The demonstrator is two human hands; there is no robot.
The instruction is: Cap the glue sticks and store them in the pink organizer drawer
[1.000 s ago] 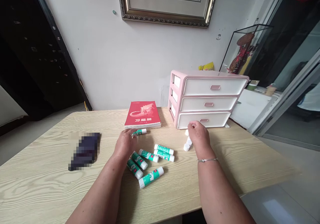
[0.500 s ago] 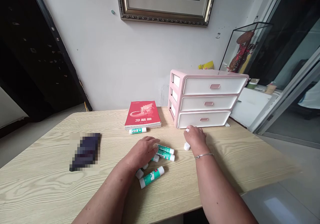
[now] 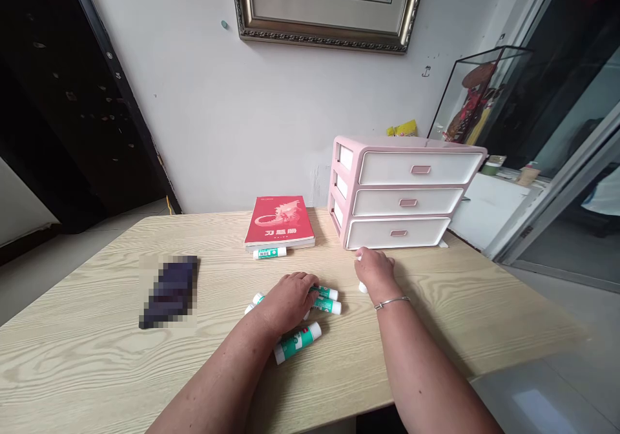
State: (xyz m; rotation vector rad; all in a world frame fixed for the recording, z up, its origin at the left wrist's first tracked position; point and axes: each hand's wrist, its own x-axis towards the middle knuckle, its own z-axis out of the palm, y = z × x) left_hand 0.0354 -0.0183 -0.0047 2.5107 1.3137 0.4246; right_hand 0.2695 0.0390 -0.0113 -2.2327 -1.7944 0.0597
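ok so the glue sticks are white tubes w/ green labels, lying flat in a loose bunch around the middle of the surface. The big change is the L hand, which has slid across since a sec ago and now sits palm-down right on top of the bunch. Most of the pile is hidden now, w/ white ends poking out on the left side of the hand, a couple of sticks showing past the fingers and one more lying just below the wrist. Can't tell if it's gripping anything or just resting there tbh.

One lone stick lies well apart, against the front of a red book near the far edge. The R hand is loosely curled, right in front of a pink-and-white 3-drawer organizer, w/ a white cap just under it and another bit of white at the fingers. Fewer caps show than before, prob just covered, but can't tell if the hand is holding any. Over toward the left edge there's a dark pixelated blob, nowhere near either hand.
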